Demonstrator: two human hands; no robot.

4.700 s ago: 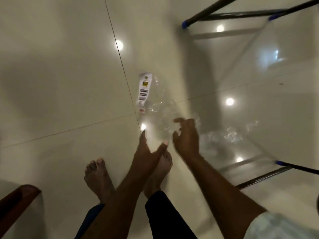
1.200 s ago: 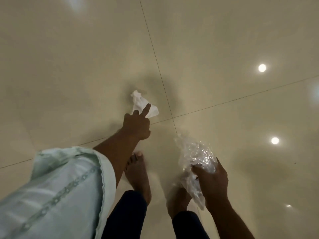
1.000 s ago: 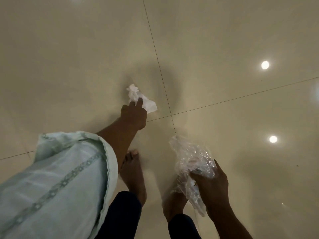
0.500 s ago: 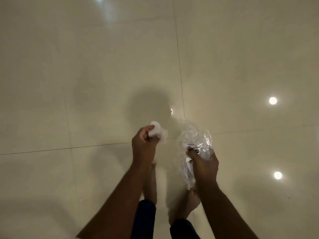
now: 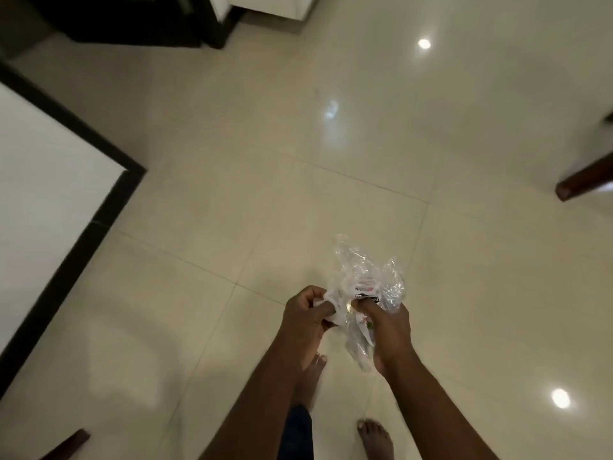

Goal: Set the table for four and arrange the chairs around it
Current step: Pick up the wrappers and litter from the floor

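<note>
I stand on a glossy cream tiled floor (image 5: 232, 200) and look down at both hands held in front of me. My right hand (image 5: 388, 323) grips a crumpled clear plastic wrapper (image 5: 368, 273) with a printed label. My left hand (image 5: 305, 313) pinches a small crumpled white tissue (image 5: 331, 302) and holds it against the wrapper. My bare feet show below my forearms.
A white wall panel with a dark skirting edge (image 5: 83, 227) runs along the left. Dark furniture (image 5: 132, 21) stands at the top left beside a white unit (image 5: 275, 3). A brown wooden furniture leg (image 5: 583, 180) juts in at the right edge, another brown piece (image 5: 66, 446) at the bottom left.
My left hand picked the white tissue off the floor and brought it to the wrapper in my right hand. I have straightened up and turned, so walls and furniture came into view.
</note>
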